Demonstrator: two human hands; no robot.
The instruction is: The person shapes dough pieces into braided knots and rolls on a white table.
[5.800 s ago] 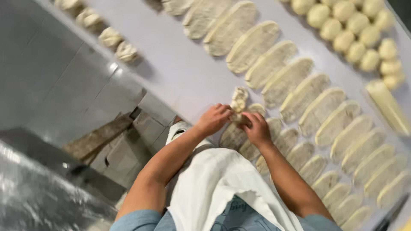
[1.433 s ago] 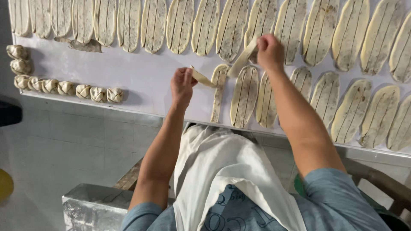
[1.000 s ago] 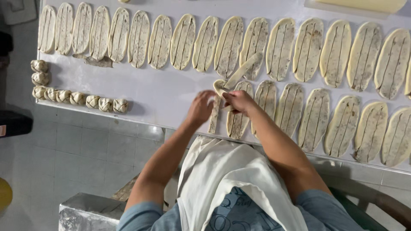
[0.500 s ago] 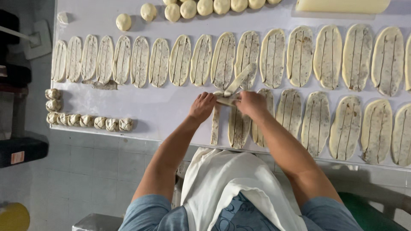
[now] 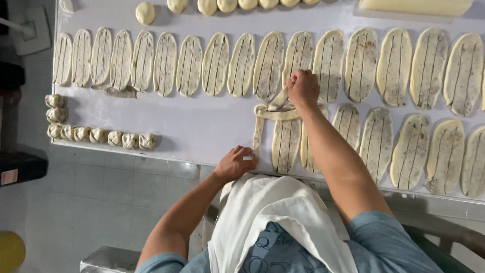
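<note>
A long strip of filled dough (image 5: 258, 132) stretches down the white table (image 5: 202, 126). My left hand (image 5: 236, 163) pinches its near end at the table's front edge. My right hand (image 5: 302, 89) holds the far end, which bends across the top of a slit oval dough piece (image 5: 286, 142). Two rows of flat, slit oval dough pieces (image 5: 216, 63) with dark filling lie around both hands.
Several small twisted dough knots (image 5: 101, 136) sit along the table's left front edge. Round dough balls (image 5: 145, 12) line the far edge, with a pale dough log (image 5: 414, 6) at far right. A white apron (image 5: 273, 217) hangs below. The tiled floor lies left.
My hands were together over the dough; they have now drawn apart, left toward the front edge and right away from me, stretching the strip long.
</note>
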